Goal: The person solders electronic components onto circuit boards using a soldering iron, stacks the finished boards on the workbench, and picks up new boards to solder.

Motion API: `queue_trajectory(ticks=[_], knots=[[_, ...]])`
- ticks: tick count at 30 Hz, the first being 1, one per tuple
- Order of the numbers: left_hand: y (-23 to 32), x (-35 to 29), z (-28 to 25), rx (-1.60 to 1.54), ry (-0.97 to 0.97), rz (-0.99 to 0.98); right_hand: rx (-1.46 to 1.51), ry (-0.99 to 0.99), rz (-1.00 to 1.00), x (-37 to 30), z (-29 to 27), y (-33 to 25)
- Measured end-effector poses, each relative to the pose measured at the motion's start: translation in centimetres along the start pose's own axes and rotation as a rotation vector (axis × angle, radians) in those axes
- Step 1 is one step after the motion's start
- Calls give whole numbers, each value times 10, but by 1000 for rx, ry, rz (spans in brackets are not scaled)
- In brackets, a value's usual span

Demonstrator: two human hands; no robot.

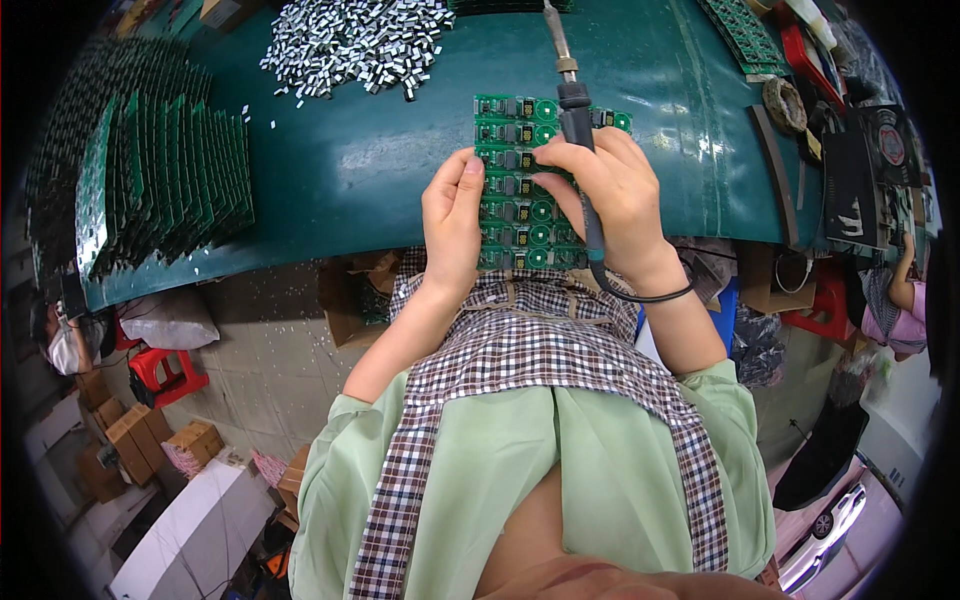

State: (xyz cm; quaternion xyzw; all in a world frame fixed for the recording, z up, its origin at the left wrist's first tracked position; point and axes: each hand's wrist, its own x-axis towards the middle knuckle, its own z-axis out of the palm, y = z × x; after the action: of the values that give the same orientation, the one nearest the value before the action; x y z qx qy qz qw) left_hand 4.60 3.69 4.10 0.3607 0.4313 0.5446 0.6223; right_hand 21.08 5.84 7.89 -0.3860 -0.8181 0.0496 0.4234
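My left hand (453,215) grips the left edge of a green circuit board panel (500,212), its thumb on top. Rows of the same small parts fill the panel, with dark two-digit displays and round marks. The panel lies at the table's near edge, against my checked apron. My right hand (628,200) is closed around a soldering iron (577,115), whose metal tip points away from me past the panel's far edge. Thumb and forefinger of that hand are bent over the panel's middle rows; whether they pinch a small part I cannot tell. The iron's black cord loops over my right wrist.
A heap of small white-and-dark block parts (355,45) lies at the far left of the green table (340,175). Upright rows of circuit boards (165,180) stand at the left. At the right are a tape roll (784,105), a dark bar (772,175) and more boards (742,35).
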Motion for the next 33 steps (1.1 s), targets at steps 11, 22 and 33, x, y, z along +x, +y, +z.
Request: queue_trajectory(ticks=[11, 22, 33], knots=[[-7, 2, -2, -26, -14, -25, 54, -77, -39, -4, 6, 10], [-6, 14, -11, -51, 47, -19, 34, 152, 55, -4, -18, 8], [-2, 19, -5, -28, 111, 52, 108, 47, 30, -27, -16, -9]])
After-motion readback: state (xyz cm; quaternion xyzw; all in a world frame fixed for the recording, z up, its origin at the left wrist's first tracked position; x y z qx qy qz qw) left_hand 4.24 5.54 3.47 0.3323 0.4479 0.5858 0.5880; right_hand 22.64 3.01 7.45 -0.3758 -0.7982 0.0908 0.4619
